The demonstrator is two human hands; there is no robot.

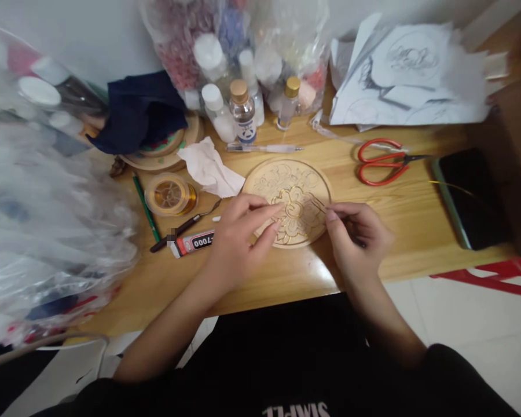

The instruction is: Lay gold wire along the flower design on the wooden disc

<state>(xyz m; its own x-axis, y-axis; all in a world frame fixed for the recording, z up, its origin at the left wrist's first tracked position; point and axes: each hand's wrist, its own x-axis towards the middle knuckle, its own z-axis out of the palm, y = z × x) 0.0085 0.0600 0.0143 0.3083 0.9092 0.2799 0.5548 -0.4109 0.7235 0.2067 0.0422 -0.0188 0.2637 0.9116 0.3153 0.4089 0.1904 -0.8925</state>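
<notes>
A round wooden disc (260,179) with a drawn flower design lies on the table, and gold wire (293,209) follows part of the flower's outline. My left hand (238,243) rests at the disc's left side, its fingers apart and the index fingertip on the wire flower. At the disc's right edge my right hand (359,236) is closed in a pinch on a thin dark tool (319,204), whose tip lies over the petals. Part of the tool is hidden by the fingers.
Red-handled scissors (382,165) and a phone (471,200) lie at the right. Left of the disc are a wire spool (169,194), a glue tube (193,242), a green pencil (146,208) and tissue (211,168). Bottles (243,113) and a pen (264,149) are behind.
</notes>
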